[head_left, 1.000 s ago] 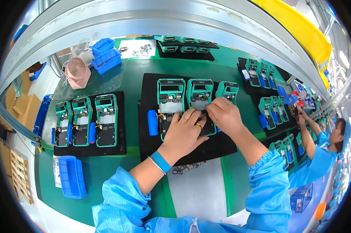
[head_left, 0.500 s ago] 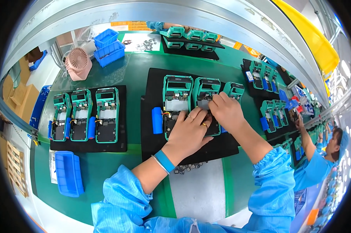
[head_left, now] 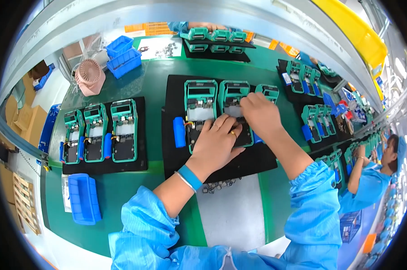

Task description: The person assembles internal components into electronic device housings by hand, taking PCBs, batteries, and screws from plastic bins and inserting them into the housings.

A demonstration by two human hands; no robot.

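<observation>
Three green device housings with exposed black and silver insides lie on a black foam mat (head_left: 169,99) in front of me. Over the middle housing (head_left: 232,92), both my hands work close together. My left hand (head_left: 216,137) reaches across the lower part, fingers bent and closed, tips hidden. From the right, my right hand (head_left: 262,116) comes down with its fingers curled in a pinch; whatever is between them is out of sight. Beside the left housing (head_left: 199,90) a blue cylindrical battery pack (head_left: 179,132) hangs on coloured wires. The right housing (head_left: 267,91) is partly covered by my right hand.
At left, another mat (head_left: 140,135) carries three similar housings, above a blue bin (head_left: 84,198). Farther back stand a pink fan (head_left: 90,77) and blue trays (head_left: 124,63). A metal beam (head_left: 203,12) crosses overhead. Co-workers (head_left: 370,175) sit at the right with more housings.
The whole view has shifted slightly, so the mats and housings sit a little higher. My hands stay on the middle housing. At the right, the co-worker's arm has moved.
</observation>
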